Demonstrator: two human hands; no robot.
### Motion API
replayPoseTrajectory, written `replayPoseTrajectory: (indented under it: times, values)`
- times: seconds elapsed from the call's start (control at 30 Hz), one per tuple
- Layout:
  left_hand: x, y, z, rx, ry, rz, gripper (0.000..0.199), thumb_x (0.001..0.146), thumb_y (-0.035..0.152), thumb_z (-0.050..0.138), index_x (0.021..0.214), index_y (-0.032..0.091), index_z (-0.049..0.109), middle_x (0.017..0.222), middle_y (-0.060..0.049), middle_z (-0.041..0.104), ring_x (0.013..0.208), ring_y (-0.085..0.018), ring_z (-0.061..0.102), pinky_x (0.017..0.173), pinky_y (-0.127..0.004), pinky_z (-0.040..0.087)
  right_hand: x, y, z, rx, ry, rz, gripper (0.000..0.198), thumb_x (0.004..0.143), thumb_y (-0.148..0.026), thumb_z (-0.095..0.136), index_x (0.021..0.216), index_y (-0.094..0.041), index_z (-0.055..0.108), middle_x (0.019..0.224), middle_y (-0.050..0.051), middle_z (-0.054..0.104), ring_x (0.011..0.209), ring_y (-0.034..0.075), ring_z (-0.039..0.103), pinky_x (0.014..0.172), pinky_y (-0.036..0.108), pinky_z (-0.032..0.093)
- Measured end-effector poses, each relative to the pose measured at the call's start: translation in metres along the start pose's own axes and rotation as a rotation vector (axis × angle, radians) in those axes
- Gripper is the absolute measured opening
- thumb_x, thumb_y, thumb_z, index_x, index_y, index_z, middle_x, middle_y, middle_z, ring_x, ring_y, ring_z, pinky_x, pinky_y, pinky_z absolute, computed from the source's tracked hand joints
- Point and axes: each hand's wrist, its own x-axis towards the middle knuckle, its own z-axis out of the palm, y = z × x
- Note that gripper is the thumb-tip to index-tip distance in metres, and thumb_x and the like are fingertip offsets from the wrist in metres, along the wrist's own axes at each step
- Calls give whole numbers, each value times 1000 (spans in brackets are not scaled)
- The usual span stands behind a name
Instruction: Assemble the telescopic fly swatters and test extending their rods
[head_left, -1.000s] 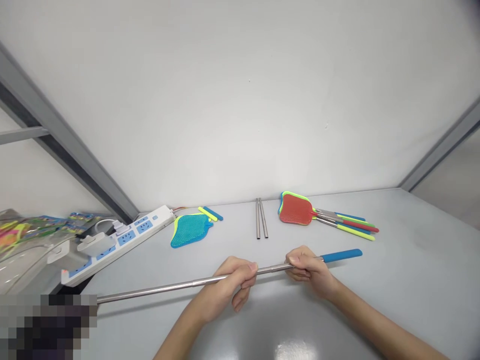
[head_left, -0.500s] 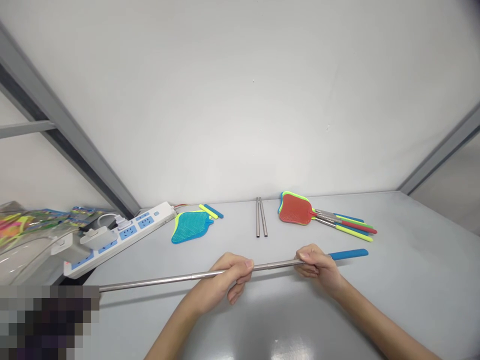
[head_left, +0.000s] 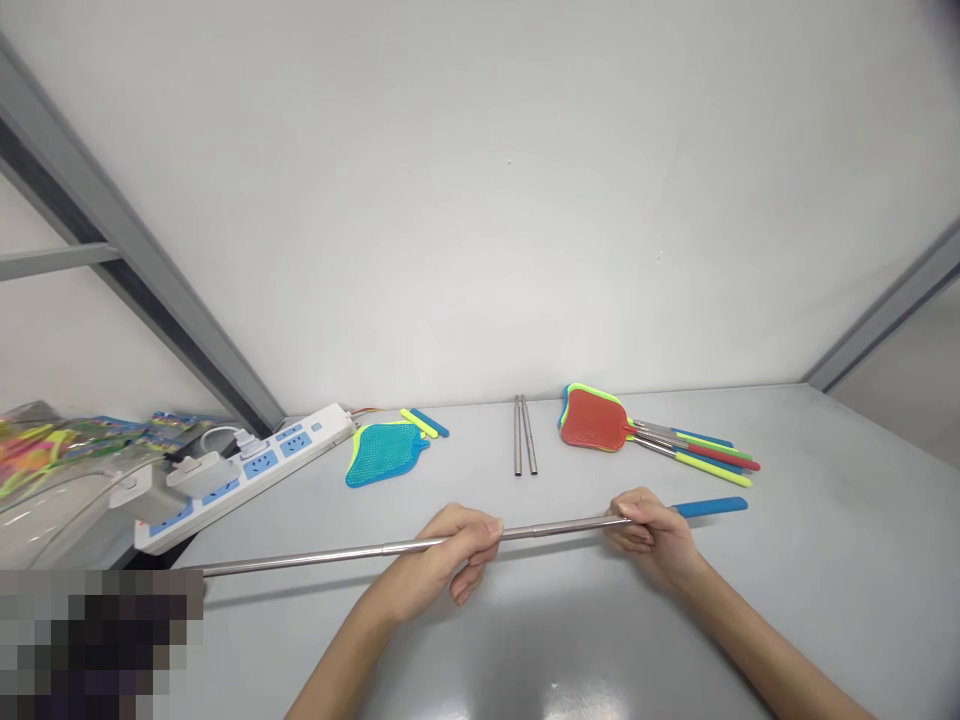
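Observation:
My left hand (head_left: 450, 560) is closed around the middle of a long telescopic metal rod (head_left: 322, 557), its thumb lying along the tube. Farther right, my right hand (head_left: 652, 530) grips the same rod just short of its blue handle (head_left: 712, 507). The rod runs almost level above the table, and its left end reaches a pixelated patch that hides what is there. Behind my hands lie two short metal tubes (head_left: 517, 440). A stack of fly swatters with a red one (head_left: 594, 418) on top lies to the right of them.
Blue and yellow swatter heads (head_left: 386, 455) lie at the left, beside two short handle grips (head_left: 420, 424). A white power strip (head_left: 259, 470) with plugs and cables stands farther left, near plastic-wrapped packages (head_left: 45, 450). A wall (head_left: 480, 250) closes off the table's back.
My right hand and the blue handle have moved a little to the right, away from my left hand. The rod between my hands shows slightly longer. The view has shifted slightly.

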Motion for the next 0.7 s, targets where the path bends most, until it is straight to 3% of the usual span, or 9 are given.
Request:
replayPoseTrajectory:
  times: [0.7]
  values:
    - [-3, -1, -9, 5, 29, -3, 38, 80, 32, 37, 45, 17, 34, 37, 6, 30, 36, -6, 32, 42, -21, 32, -2, -3, -12, -5, 109, -86, 37, 64, -24, 50, 36, -18, 27, 36, -6, 17, 35, 6, 15, 41, 25, 9]
